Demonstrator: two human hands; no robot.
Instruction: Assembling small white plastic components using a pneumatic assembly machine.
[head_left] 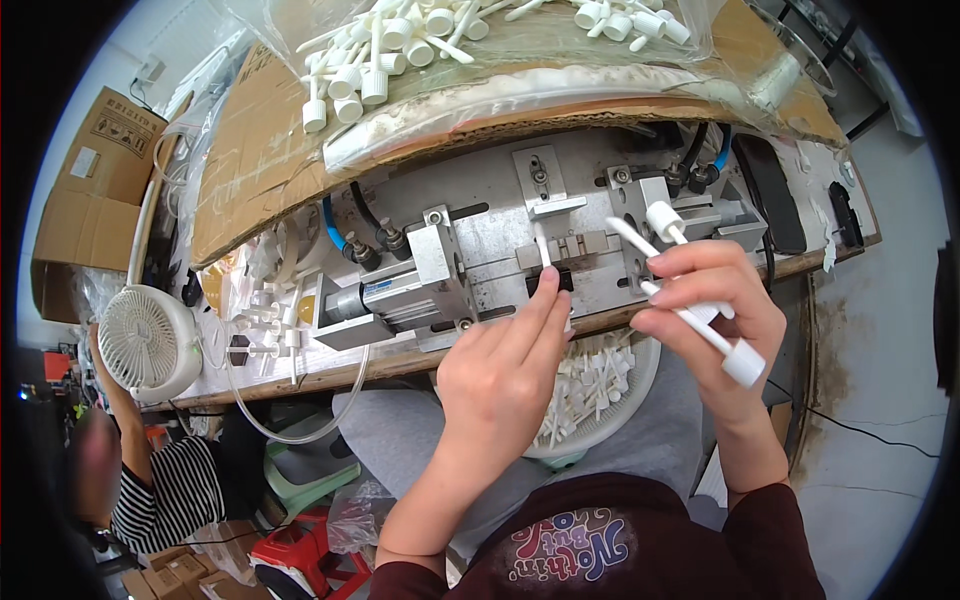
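My left hand (500, 375) reaches over the metal fixture with index and middle fingers stretched out; its thumb is hidden. The index fingertip touches a white plastic stick (542, 243) lying across the small metal holding block (580, 246). A bit of white shows beside those fingers, too covered to make out. At the right, my right hand (725, 305) is closed around several white sticks with ribbed caps. One capped stick (742, 362) points down and right, another cap (663, 218) sticks up above the fingers, and a bare stick end (632, 237) points toward the fixture.
Pneumatic cylinders (400, 290) with hoses flank the fixture. Above it, a cardboard sheet (270, 150) carries heaps of capped sticks (400, 45). A white basket (645, 385) of sticks rests at my lap. A fan (150, 343) and another person (170, 490) are at left, a black phone (770, 195) at right.
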